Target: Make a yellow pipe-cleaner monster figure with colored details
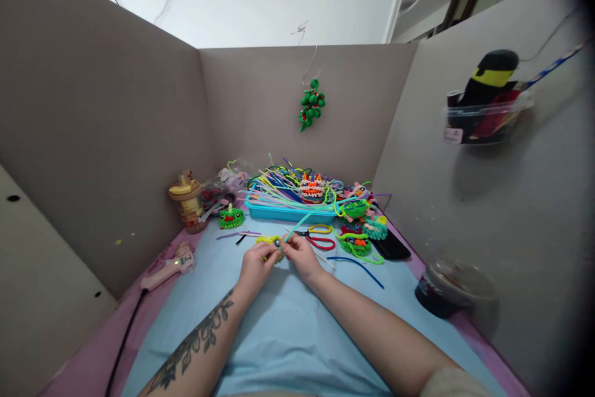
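Note:
My left hand [257, 264] is closed in a pinch on a small yellow fuzzy piece [268, 239] that looks bent from pipe cleaner. Close against it, my right hand [301, 256] pinches a light turquoise pipe cleaner [297, 226], which slants up and to the right from the fingertips. Both hands meet over the light blue cloth, and my fingers hide part of the yellow piece. Just beyond my right hand lie scissors [321, 242] with red and yellow handles. A dark blue pipe cleaner [357, 268] rests to the right.
Behind stands a turquoise tray [290, 213] heaped with pipe cleaners. Green fuzzy figures [231, 218] sit around it, with a dark phone [394, 246] at right. A pink glue gun [168, 270] and a lidded cup [188, 205] are at left; grey panels enclose the table.

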Available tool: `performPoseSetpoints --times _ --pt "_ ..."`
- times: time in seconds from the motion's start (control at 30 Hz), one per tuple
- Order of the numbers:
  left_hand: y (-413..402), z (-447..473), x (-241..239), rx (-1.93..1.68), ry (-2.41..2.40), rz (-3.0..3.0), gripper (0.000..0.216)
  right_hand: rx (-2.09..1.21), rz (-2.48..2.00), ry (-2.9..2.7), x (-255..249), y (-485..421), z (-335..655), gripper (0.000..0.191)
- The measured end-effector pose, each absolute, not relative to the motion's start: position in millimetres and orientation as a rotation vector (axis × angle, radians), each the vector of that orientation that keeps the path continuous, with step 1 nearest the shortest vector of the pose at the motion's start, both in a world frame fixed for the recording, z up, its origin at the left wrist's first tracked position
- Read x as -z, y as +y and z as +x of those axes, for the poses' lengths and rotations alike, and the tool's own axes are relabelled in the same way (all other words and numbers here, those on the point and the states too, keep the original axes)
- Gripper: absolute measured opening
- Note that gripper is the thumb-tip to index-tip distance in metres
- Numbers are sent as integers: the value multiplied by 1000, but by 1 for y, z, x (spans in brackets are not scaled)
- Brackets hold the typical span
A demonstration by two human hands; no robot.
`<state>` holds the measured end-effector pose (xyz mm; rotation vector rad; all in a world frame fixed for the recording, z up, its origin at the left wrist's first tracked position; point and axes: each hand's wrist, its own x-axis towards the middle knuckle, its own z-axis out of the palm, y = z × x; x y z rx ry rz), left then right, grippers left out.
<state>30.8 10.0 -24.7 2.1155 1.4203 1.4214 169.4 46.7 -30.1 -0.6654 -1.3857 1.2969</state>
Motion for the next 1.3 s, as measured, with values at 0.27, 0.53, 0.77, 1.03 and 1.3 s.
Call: performPoseSetpoints --times 0.27,0.53,0.77,1.03,1.3 --pt "11 32 27 -1445 1454 2071 11 -1292 -647 -1437 28 45 170 28" --pt "13 34 25 -1474 1435 1837 19 -1265 -730 -1449 42 50 165 25" --pt "13 32 16 -1467 1350 1744 19 -1334 -656 -1443 39 44 164 17" --pt "15 32 18 -1387 1383 1655 29 -1345 -661 -1540 39 41 164 15" --pt "17 29 15 -1418 1307 1358 34 -923 -744 -1665 35 37 166 14"
